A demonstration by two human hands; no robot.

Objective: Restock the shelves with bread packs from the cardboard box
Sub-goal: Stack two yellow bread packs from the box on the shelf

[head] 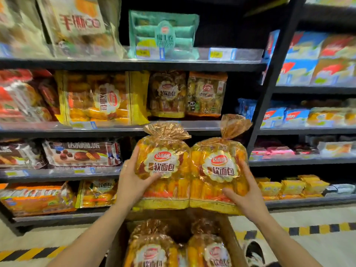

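I hold two yellow-orange bread packs side by side in front of the shelves. My left hand grips the left bread pack at its left edge, thumb across the front. My right hand grips the right bread pack at its lower right edge. Both packs stand upright with their twisted tops up. Below them the cardboard box holds more of the same bread packs. The middle shelf has a dark gap at its right end, beside matching packs.
Black shelving is filled with other snack and cake packs on several levels. A black upright post divides it from a second shelf unit on the right. Yellow-black striped tape runs along the pale floor. A shoe shows beside the box.
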